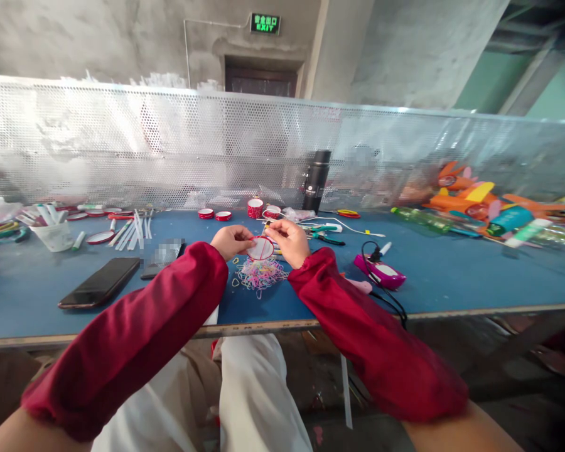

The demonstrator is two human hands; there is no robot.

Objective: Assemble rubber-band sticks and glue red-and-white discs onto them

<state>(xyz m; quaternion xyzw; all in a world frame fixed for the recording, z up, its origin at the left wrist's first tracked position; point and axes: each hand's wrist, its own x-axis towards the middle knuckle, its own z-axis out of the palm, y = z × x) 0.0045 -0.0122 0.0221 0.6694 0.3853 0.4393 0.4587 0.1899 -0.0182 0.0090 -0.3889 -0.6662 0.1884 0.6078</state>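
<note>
My left hand is closed, with its thumb and fingers pinching the left edge of a small round disc. The disc is pale with a red rim and a thin dark red line across its face. At the disc's upper right is my right hand, also closed. Its fingertips pinch something small, dark and yellow, too small to name. Below both hands lies a loose pile of small pastel-coloured loops on the blue tabletop.
Left are a phone, white strips and a cup of markers. Behind my hands stand red-rimmed stacks and a black bottle. Right are pliers, a pink corded device and orange plastic pieces. A perforated metal screen borders the back.
</note>
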